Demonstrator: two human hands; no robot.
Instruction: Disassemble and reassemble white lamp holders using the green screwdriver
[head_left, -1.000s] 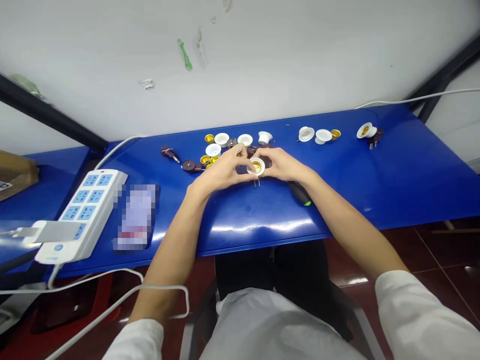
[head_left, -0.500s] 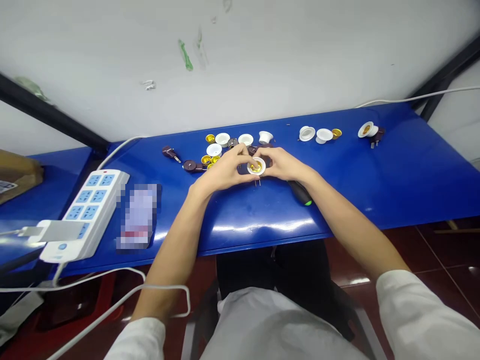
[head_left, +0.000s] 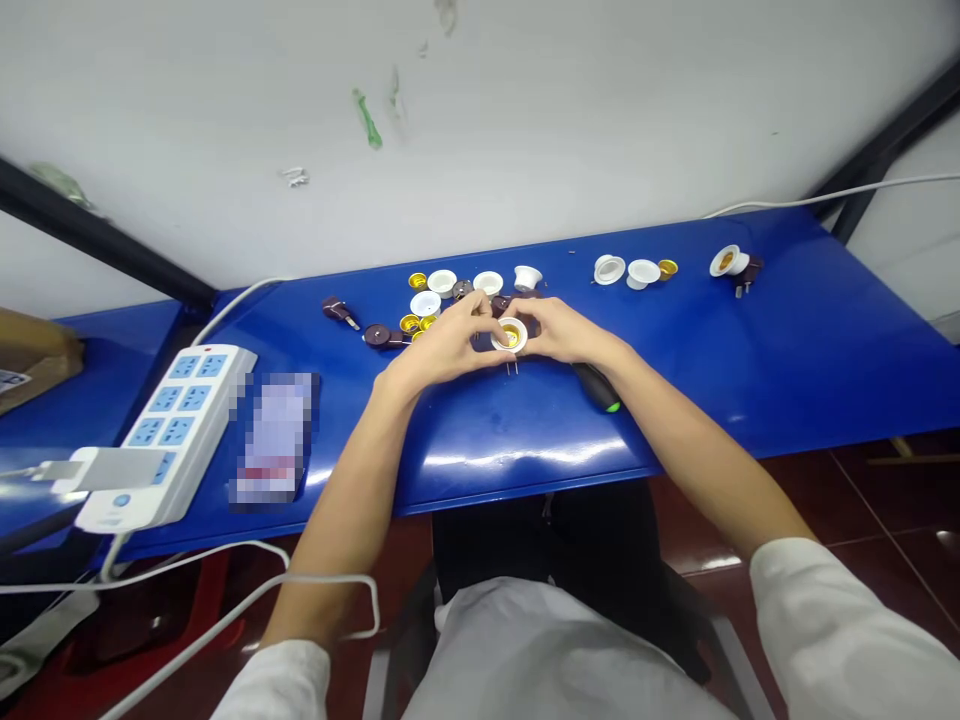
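Both hands hold a lamp socket [head_left: 520, 345] with a white rim and a gold inside, just above the table. Two metal plug pins stick out below it. My left hand [head_left: 454, 342] grips its left side, thumb under the near edge and index finger at the opening. Around its right side curl the fingers of my right hand [head_left: 561, 330]. A black screwdriver handle [head_left: 596, 386] with a green end lies by my right wrist, partly hidden. Behind my left hand are white socket cups [head_left: 426, 304], gold threaded shells [head_left: 409, 324] and dark brown plug bases [head_left: 382, 337].
On the blue table [head_left: 465, 470], a power strip [head_left: 214, 420] and a blurred-out phone [head_left: 277, 435] lie at left. Farther right are more white cups [head_left: 643, 273], a gold shell [head_left: 667, 269] and a socket with a plug [head_left: 729, 262]. A white cable [head_left: 300, 577] crosses my left forearm.
My left index finger has drawn slightly left, and more of the socket's gold inside shows. Both hands keep their hold. The whole view has shifted a little.
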